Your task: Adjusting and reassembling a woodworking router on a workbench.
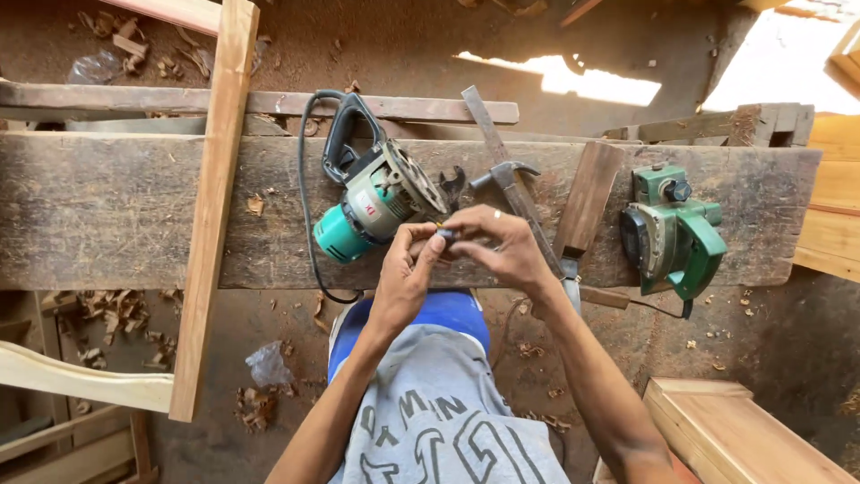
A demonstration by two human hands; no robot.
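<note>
Head view: a small dark part [444,234], details too small to resolve, is pinched between fingertips of left hand [403,269] and right hand [497,246], above workbench [107,211].

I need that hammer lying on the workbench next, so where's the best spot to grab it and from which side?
Probably by the handle of the hammer, low on the stretch just past the right hand. The steel head points up-left towards the router, with a wood block close on its right, so come from above at the near bench edge.
</note>
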